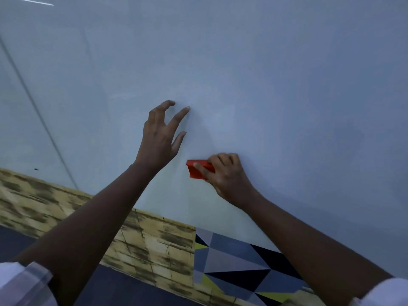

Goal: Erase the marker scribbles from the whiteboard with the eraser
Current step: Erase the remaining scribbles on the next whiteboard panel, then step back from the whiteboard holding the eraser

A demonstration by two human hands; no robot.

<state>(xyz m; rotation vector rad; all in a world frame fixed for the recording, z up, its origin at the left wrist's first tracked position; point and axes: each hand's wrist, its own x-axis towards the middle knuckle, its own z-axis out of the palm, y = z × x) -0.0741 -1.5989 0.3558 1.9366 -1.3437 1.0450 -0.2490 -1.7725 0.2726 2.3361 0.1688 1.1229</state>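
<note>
The whiteboard [242, 62] fills most of the view, its surface pale and glossy, and no marker lines can be made out on it from here. Near the board's lower edge the right hand [227, 175] grips a red eraser [197, 170], thumb laid across its near face and fingers curled over the top, pressing it flat to the board. The left hand [160, 138] is up and to the left of it, holding nothing, fingers spread and slightly bent, their tips at or just off the board; contact is hard to judge. The two hands are near each other but apart. Below the board's lower edge runs a band of yellowish wood-pattern panel [150, 244], and to its right a panel of grey, black and yellow triangles [234, 259]. White sleeves [24, 283] show at the bottom corners.
</note>
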